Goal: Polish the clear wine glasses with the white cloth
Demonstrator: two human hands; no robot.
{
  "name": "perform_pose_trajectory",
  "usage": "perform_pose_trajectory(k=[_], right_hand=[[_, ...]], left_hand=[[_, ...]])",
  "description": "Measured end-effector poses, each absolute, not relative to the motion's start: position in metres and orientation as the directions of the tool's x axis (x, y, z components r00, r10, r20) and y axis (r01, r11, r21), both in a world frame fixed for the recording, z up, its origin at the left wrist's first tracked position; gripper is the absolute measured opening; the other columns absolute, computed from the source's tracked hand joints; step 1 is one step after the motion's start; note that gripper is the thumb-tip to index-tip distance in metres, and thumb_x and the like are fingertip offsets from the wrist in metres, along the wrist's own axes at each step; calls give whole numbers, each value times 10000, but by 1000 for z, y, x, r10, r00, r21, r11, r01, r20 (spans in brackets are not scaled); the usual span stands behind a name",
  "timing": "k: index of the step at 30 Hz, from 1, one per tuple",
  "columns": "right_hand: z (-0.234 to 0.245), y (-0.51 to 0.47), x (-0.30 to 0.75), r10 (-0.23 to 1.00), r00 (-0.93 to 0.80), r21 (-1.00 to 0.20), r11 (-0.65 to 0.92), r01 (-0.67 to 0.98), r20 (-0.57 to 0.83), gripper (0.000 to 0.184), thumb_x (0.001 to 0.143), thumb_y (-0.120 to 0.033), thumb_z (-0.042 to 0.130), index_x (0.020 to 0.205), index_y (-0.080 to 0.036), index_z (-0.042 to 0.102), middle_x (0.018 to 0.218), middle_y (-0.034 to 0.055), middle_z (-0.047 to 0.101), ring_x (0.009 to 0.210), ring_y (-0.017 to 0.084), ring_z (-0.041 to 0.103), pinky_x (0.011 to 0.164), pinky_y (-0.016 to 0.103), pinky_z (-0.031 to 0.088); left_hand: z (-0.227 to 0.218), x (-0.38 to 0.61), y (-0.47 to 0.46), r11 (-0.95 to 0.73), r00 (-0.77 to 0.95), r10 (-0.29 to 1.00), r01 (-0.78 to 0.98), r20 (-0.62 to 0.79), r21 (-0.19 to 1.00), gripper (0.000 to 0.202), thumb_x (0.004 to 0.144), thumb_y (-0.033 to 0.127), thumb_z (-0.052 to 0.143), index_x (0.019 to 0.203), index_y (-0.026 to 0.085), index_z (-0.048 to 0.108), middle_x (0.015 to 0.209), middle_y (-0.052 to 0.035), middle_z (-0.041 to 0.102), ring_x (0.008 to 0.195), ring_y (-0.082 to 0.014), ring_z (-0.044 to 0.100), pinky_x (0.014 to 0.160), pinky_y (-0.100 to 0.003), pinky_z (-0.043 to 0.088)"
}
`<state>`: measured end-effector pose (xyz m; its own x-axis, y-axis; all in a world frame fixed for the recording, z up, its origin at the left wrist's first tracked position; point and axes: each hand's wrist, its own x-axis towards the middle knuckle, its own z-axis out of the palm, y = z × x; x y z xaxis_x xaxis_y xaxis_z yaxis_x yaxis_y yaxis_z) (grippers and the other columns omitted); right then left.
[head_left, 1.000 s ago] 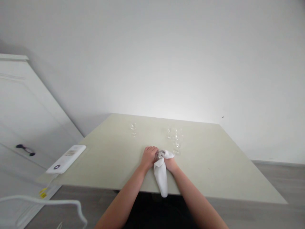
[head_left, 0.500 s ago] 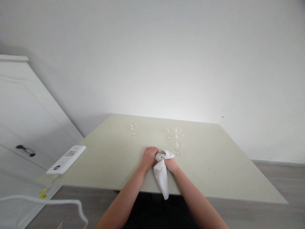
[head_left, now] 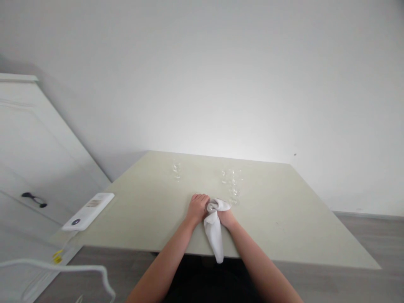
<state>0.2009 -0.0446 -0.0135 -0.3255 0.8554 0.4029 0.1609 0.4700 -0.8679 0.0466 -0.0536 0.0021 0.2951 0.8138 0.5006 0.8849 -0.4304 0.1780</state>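
Observation:
My left hand (head_left: 197, 208) is curled around a small clear glass (head_left: 210, 206), of which only a sliver shows between my hands. My right hand (head_left: 226, 216) grips a white cloth (head_left: 214, 229) bunched over the glass; the cloth's loose end hangs down past the table's near edge. Both hands rest on the pale table (head_left: 284, 223) near its front middle. Just beyond my right hand stands a cluster of small clear glasses (head_left: 232, 182). One more clear glass (head_left: 176, 169) stands alone further left.
A white flat device (head_left: 88, 210) with a cable lies at the table's left edge. A white cabinet (head_left: 28, 160) with a dark handle (head_left: 34, 199) stands at the left. A white wire frame (head_left: 63, 271) shows at the lower left. Grey floor lies to the right.
The cloth has been bunched a little more over the glass, hiding more of it. My hands have barely shifted.

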Motion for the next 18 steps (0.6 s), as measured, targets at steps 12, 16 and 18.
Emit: perform_pose_trajectory(k=[12, 16, 18], right_hand=[[-16, -48, 203, 911, -285, -947, 319, 26, 299, 186, 832, -326, 559, 915, -198, 666, 976, 67, 703, 937, 222, 625, 909, 384, 490], [-20, -47, 203, 915, -276, -948, 317, 34, 296, 176, 829, -329, 561, 905, -209, 666, 983, 64, 705, 935, 221, 624, 902, 386, 493], [-22, -47, 203, 918, -266, -949, 314, 39, 293, 182, 829, -337, 562, 909, -209, 665, 971, 64, 704, 931, 222, 623, 893, 386, 497]], left_hand=[[-1, 47, -52, -417, 257, 843, 867, 473, 272, 95, 821, 135, 525, 858, 194, 590, 846, -60, 669, 845, -217, 597, 834, -358, 376], [1, 48, -52, -402, 249, 856, 871, 452, 282, 79, 828, 147, 524, 852, 191, 585, 851, -59, 671, 851, -220, 600, 830, -360, 381], [1, 48, -53, -401, 247, 859, 870, 448, 288, 76, 819, 149, 533, 855, 193, 584, 853, -56, 671, 855, -219, 599, 828, -358, 384]])
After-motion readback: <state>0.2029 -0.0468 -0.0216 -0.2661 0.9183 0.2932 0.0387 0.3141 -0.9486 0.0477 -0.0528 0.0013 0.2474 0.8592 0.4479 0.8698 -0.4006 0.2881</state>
